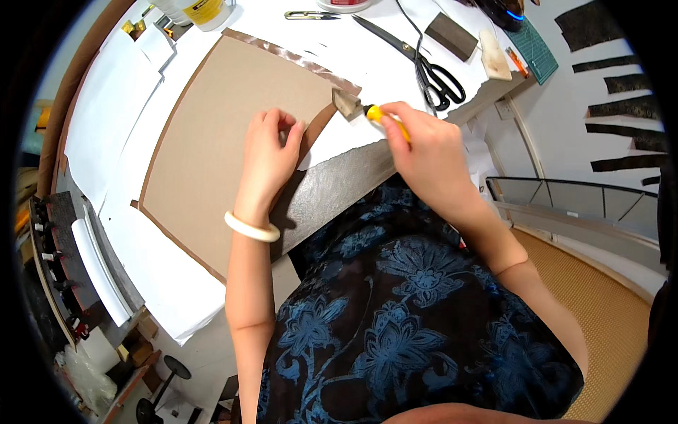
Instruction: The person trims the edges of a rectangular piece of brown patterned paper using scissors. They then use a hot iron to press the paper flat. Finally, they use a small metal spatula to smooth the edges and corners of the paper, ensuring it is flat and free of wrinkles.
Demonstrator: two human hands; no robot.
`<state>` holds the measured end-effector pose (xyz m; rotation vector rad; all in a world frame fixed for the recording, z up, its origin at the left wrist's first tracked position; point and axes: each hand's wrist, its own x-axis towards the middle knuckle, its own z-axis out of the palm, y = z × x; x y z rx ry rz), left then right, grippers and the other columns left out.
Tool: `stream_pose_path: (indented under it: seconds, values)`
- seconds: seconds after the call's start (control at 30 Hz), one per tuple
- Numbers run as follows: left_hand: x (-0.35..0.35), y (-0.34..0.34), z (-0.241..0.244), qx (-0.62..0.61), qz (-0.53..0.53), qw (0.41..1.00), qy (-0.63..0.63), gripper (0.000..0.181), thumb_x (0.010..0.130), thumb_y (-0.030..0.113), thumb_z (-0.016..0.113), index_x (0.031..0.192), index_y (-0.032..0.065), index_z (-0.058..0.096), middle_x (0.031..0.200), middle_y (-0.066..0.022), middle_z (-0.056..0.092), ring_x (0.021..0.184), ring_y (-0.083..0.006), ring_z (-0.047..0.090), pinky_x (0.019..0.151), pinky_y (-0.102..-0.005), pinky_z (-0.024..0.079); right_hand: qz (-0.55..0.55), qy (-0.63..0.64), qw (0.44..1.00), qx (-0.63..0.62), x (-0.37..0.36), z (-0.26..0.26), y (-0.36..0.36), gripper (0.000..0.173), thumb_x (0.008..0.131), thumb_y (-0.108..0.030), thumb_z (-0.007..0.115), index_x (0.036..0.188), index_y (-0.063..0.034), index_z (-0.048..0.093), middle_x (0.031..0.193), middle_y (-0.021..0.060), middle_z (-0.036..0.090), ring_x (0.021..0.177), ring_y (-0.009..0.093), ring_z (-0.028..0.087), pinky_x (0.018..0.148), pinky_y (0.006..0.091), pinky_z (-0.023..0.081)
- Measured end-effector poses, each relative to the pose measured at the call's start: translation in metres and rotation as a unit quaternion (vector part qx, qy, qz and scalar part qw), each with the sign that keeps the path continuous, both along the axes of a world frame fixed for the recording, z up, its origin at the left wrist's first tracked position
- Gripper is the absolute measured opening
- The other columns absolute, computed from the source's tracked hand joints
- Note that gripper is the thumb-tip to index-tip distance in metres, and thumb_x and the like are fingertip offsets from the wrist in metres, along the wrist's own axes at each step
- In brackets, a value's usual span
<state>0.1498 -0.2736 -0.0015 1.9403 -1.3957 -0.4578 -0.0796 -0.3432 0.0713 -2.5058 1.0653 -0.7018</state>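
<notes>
A large beige panel (228,122) with a narrow brown border lies on white paper. Along its far border strip (302,61) run shiny, wet-looking streaks. My right hand (429,151) grips a yellow-handled tool (375,113) with a black collar. The tool's wide, flat greyish head (347,103) is at the panel's right corner; whether it is a brush or a scraper is unclear. My left hand (271,146) is over the panel's near right edge, beside the brown strip (318,126). Its fingers are curled and slightly apart, with nothing visible in them.
Black-handled shears (416,58), thread snips (312,16), a dark block (451,36) and a green cutting mat (535,50) lie beyond. A cable (418,47) crosses the shears. A yellow-labelled tub (204,13) stands at the back. The grey table edge (339,185) is close to me.
</notes>
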Motion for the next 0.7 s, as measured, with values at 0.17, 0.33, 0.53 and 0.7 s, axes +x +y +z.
stream_pose_path:
  seconds: [0.17, 0.33, 0.53, 0.7]
  values:
    - [-0.013, 0.031, 0.019, 0.012, 0.042, 0.998, 0.046, 0.026, 0.087, 0.02, 0.068, 0.097, -0.0014, 0.059, 0.084, -0.0136, 0.056, 0.085, -0.0268, 0.054, 0.078, -0.0373, 0.047, 0.016, -0.192, 0.979, -0.061, -0.018, 0.024, -0.053, 0.02, 0.095, -0.014, 0.06, 0.112, -0.0037, 0.065, 0.077, 0.0094, 0.068, 0.057, 0.017, 0.059, 0.052, 0.0297, 0.045]
    - [-0.013, 0.039, 0.011, 0.038, 0.083, 0.992, 0.09, 0.026, 0.084, 0.019, 0.075, 0.095, 0.0002, 0.061, 0.074, -0.0043, 0.056, 0.066, -0.0127, 0.05, 0.063, -0.0278, 0.045, 0.157, -0.094, 0.983, -0.029, -0.004, 0.042, -0.119, 0.016, 0.092, -0.021, 0.066, 0.098, -0.0055, 0.069, 0.078, 0.0037, 0.071, 0.057, 0.012, 0.056, 0.053, 0.0249, 0.043]
    - [-0.011, 0.037, 0.021, 0.129, 0.103, 0.981, 0.103, 0.03, 0.079, 0.032, 0.077, 0.076, 0.0052, 0.064, 0.077, -0.0048, 0.055, 0.081, -0.0203, 0.052, 0.077, -0.0345, 0.035, 0.377, 0.048, 0.924, -0.032, 0.036, 0.027, -0.158, 0.023, 0.084, -0.026, 0.074, 0.081, -0.0049, 0.064, 0.075, 0.0056, 0.07, 0.065, 0.021, 0.067, 0.057, 0.03, 0.051]
    - [-0.01, 0.036, 0.009, 0.11, 0.123, 0.984, 0.063, 0.024, 0.082, 0.028, 0.074, 0.076, 0.0059, 0.065, 0.076, -0.005, 0.055, 0.08, -0.0221, 0.052, 0.084, -0.0376, 0.031, 0.43, 0.13, 0.893, -0.018, 0.056, 0.021, -0.171, 0.028, 0.083, -0.029, 0.074, 0.076, -0.0045, 0.061, 0.072, 0.0068, 0.068, 0.063, 0.024, 0.064, 0.056, 0.0327, 0.05]
